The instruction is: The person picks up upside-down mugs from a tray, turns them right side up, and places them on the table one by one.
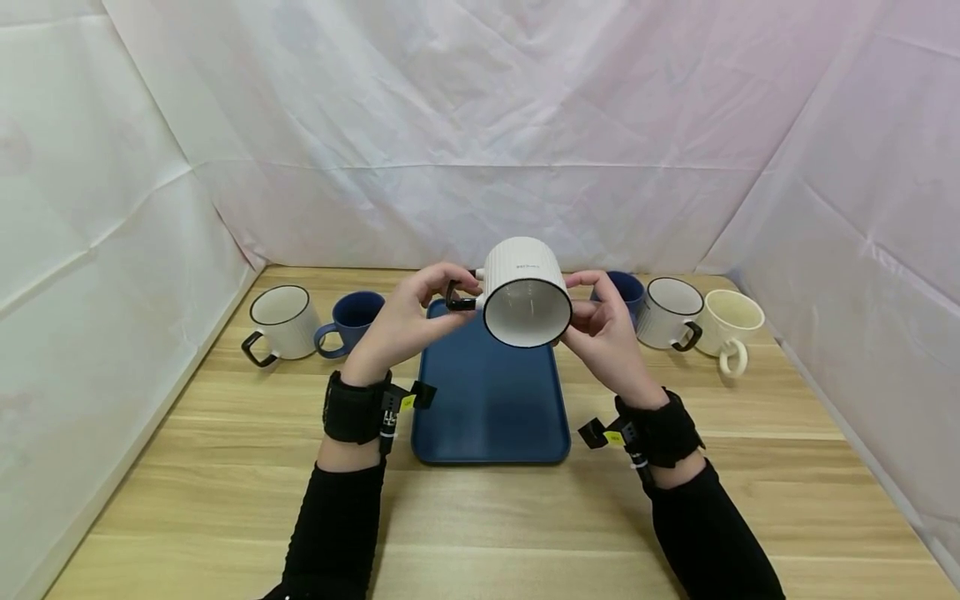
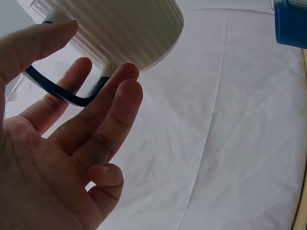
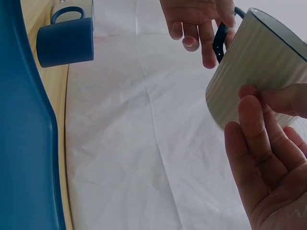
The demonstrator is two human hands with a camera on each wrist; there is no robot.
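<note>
From the head camera, you have a white ribbed mug (image 1: pixel 525 292) lifted above the far end of a blue tray (image 1: pixel 491 400), tipped on its side so its dark-rimmed mouth faces you. Your left hand (image 1: pixel 408 321) pinches the mug's black handle (image 1: pixel 455 298) with thumb and fingers curled round it. Your right hand (image 1: pixel 603 325) grips the opposite side of the mug, fingers bent against its wall. The tray lies flat on a wooden table (image 1: pixel 225 467). To the left stand a white mug with a black handle (image 1: pixel 281 321) and, just beside it, a blue mug (image 1: pixel 352 321). To the right stand another blue mug (image 1: pixel 626 292), partly hidden behind your right hand, then a white mug with a dark rim (image 1: pixel 670 312) and a cream mug (image 1: pixel 727 325), close together in a row.

The left wrist camera shows your fingers (image 2: pixel 103 112) reaching up to the dark handle (image 2: pixel 64 93), the fingertips touching it where it joins the ribbed wall (image 2: pixel 129 28).

The right wrist camera shows your right fingers (image 3: pixel 259 124) pressed against the ribbed side of the mug (image 3: pixel 259 62), while your left hand (image 3: pixel 199 21) holds the handle (image 3: pixel 221 38) across from them. The tray edge (image 3: pixel 29 143) runs down the left, with a blue mug (image 3: pixel 64 40) beyond it.
</note>
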